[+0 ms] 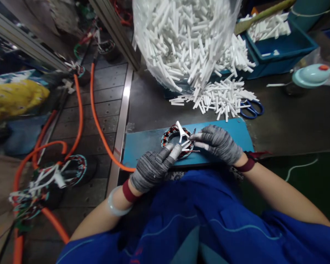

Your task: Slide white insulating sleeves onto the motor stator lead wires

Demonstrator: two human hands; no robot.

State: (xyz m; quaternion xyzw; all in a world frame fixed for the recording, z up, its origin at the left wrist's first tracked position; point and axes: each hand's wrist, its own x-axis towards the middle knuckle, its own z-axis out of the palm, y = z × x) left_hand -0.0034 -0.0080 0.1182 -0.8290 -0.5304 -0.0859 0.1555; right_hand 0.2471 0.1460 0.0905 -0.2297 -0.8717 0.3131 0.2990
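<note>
A ring-shaped motor stator [165, 140] with dark red windings and pale lacing lies on the blue board [143, 141]. White sleeves [179, 128] stick up from its leads, and several more lie across its right side between my hands. My left hand [155, 165], in a grey striped glove, has its fingertips closed at the stator's near edge, by the sleeve ends. From the right, my right hand [218, 143], gloved alike, pinches a white sleeve on a lead. The exact fingertip contact is partly hidden.
Beyond the board lie loose white sleeves [222, 97], spilling from a clear plastic bag [143, 47]. Blue scissors [251, 109] rest beside them. At the right are a blue bin [297, 47] and a light-blue-topped bottle [310, 76]. Left, other stators [77, 170] stand among orange tubes [96, 121].
</note>
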